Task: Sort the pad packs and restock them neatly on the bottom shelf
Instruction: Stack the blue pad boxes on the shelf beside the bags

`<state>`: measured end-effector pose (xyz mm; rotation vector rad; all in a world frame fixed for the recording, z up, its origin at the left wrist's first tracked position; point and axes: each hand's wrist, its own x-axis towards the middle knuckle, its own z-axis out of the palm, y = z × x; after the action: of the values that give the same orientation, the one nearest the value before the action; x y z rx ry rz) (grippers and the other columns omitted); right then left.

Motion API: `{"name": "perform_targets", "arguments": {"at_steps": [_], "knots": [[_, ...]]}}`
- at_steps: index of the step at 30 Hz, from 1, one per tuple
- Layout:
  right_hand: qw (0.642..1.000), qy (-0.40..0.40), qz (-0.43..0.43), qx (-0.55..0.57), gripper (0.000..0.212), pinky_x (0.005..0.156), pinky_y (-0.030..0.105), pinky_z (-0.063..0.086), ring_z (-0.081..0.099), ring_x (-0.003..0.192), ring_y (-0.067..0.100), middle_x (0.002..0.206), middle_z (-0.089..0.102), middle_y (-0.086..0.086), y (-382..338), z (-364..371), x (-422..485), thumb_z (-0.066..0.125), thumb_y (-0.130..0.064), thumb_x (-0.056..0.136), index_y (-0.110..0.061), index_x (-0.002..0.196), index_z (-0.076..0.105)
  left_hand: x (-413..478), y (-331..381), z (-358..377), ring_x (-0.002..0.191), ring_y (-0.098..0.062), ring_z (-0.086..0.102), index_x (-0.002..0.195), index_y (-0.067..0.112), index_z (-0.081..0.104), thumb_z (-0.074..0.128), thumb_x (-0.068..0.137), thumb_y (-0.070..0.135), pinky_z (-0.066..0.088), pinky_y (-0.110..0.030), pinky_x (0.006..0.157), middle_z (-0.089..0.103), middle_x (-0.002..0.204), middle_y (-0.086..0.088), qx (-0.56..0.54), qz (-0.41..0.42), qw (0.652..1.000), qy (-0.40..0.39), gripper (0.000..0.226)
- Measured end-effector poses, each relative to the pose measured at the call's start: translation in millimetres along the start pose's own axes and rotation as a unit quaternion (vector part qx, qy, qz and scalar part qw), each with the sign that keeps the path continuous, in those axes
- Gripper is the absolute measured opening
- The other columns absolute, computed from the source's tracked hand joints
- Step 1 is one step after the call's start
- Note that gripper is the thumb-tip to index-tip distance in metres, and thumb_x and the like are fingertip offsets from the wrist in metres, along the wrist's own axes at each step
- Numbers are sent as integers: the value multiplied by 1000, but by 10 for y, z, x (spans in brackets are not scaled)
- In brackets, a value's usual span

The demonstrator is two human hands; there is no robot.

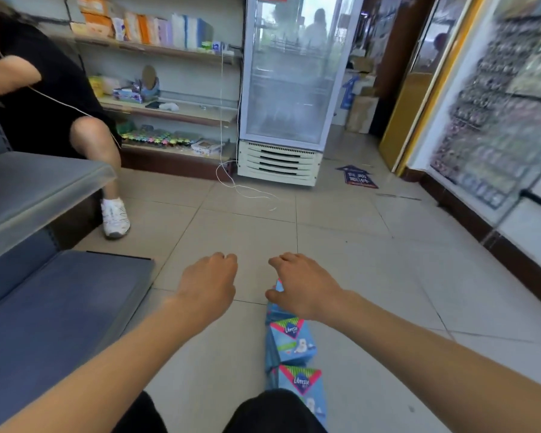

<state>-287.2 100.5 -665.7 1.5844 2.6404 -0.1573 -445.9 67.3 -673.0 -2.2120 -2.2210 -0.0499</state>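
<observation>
The left hand hangs over the floor tiles with its fingers curled into a loose fist, holding nothing. The right hand hovers, fingers bent down, over the far end of a row of blue Libresse pad packs on the floor; whether it grips one cannot be told. The blue-grey bottom shelf lies to the left.

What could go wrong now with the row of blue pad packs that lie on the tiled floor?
The row of blue pad packs lies right beside the wearer's black-clad knee; a shift could scatter it.
The thin white cable trails loose across the tiled floor, a possible trip hazard.
Another person's white shoe stands near the blue-grey bottom shelf, crowding restocking.
</observation>
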Motion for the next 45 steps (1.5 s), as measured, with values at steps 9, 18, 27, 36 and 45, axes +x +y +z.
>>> {"name": "perform_targets", "arguments": {"at_steps": [9, 18, 27, 36, 45], "knots": [[985, -28, 99, 140, 52, 100, 37, 42, 46, 124, 28, 135, 50, 11, 353, 320, 41, 55, -36, 92, -9, 135, 45, 271, 339, 433, 117, -28, 52, 129, 13, 47, 52, 94, 26, 43, -34, 89, 50, 129, -9, -75, 5, 993, -87, 38], [919, -80, 257, 287, 51, 96, 33, 43, 53, 118, 26, 131, 55, 11, 872, 1196, 4, 59, -37, 90, -7, 130, 50, 457, 712, 1469, 92, -23, 59, 95, 12, 56, 62, 85, 22, 45, -28, 76, 60, 96, -4, -322, -86, 917, -217, 15], [808, -142, 413, 396, 31, 48, 23, 30, 44, 62, 10, 79, 49, 3, 1228, 2398, -10, 63, -34, 88, -12, 77, 44, 381, 817, 2792, 70, -16, 52, 86, 6, 62, 71, 76, 33, 36, -25, 59, 56, 76, -2, -484, -218, 784, -323, 29], [729, -127, 478, 472, 38, 49, 22, 32, 52, 67, 12, 82, 55, 6, 1336, 3183, -11, 70, -35, 84, -15, 76, 38, 252, 1030, 3395, 84, -13, 59, 103, 11, 56, 73, 79, 37, 40, -19, 56, 62, 98, 1, -504, -238, 756, -343, 38], [699, -117, 466, 530, 38, 69, 35, 57, 72, 79, 26, 91, 73, 13, 1356, 3586, -71, 78, -29, 77, 0, 100, 66, 174, 1215, 3610, 106, -24, 61, 121, 7, 53, 73, 75, 45, 51, -39, 92, 54, 120, -9, -482, -223, 786, -316, 63]]}}
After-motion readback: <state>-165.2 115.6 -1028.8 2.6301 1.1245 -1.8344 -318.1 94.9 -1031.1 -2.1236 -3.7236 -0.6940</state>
